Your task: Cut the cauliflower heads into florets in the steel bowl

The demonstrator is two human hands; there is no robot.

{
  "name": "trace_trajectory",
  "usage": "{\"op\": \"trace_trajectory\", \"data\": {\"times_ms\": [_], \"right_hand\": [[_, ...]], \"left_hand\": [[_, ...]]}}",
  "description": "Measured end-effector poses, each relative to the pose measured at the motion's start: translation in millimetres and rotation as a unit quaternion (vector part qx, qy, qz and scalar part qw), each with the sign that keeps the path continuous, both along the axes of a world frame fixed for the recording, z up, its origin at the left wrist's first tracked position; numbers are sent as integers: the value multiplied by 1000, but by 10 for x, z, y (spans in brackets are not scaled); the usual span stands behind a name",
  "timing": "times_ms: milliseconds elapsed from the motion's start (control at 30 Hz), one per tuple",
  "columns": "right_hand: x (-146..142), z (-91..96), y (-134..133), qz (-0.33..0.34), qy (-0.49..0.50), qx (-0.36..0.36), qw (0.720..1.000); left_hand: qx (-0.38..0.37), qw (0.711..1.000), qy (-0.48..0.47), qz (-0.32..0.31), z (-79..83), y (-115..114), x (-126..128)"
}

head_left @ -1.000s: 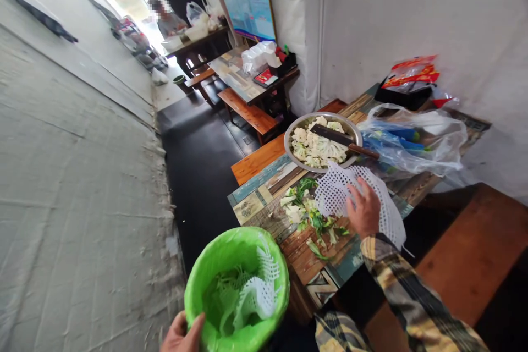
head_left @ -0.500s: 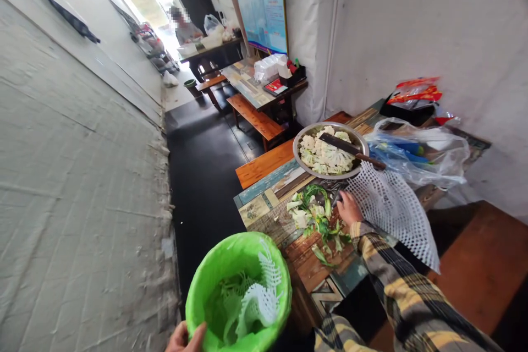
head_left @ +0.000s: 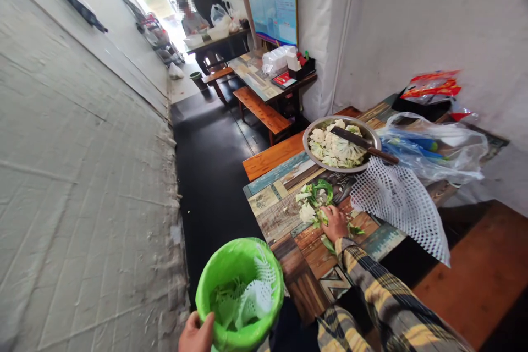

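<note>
My left hand [head_left: 197, 333] grips the rim of a green-lined bin [head_left: 207, 270], thumb on the near side. Inside the bin lie white foam netting [head_left: 256, 300] and leafy scraps. On the patterned wooden table [head_left: 275, 220], my right hand [head_left: 335, 223] has its fingers curled over cauliflower trimmings [head_left: 307, 212], a loose pile of green leaves and pale stem pieces. Its fingertips are partly hidden among them. Behind the pile stands a metal bowl [head_left: 307, 155] of cauliflower pieces [head_left: 336, 149]. A dark-bladed knife [head_left: 351, 137] with a wooden handle rests across that bowl.
White foam netting [head_left: 406, 212] hangs over the table's near edge, beside a clear plastic bag [head_left: 457, 162]. Benches [head_left: 262, 113] and another table [head_left: 251, 74] stand farther back. A person [head_left: 193, 22] sits at the far end. A rough wall [head_left: 91, 187] runs along the left.
My right hand has moved left from the pile's far right side onto the trimmings, bunching them together. My left hand still holds the bin, which appears slightly lower and farther right.
</note>
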State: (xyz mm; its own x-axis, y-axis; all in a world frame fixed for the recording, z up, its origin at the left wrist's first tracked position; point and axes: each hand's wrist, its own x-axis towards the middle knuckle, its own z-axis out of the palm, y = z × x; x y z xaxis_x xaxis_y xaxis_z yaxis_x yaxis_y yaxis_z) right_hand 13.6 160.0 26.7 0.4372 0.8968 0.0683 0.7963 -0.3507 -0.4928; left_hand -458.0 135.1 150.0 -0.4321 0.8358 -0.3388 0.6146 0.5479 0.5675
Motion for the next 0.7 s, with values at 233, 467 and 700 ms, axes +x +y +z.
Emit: {"op": "trace_trajectory", "data": {"times_ms": [233, 467, 700], "right_hand": [[-448, 197, -67, -54, 55, 91, 993], [-2013, 778, -284, 136, 276, 89, 947], [-2637, 689, -266, 374, 259, -86, 886]], "left_hand": [[-49, 993, 109, -22, -434, 30, -109], [-33, 996, 52, -72, -878, 40, 22], [0, 992, -30, -123, -832, 65, 175]]}}
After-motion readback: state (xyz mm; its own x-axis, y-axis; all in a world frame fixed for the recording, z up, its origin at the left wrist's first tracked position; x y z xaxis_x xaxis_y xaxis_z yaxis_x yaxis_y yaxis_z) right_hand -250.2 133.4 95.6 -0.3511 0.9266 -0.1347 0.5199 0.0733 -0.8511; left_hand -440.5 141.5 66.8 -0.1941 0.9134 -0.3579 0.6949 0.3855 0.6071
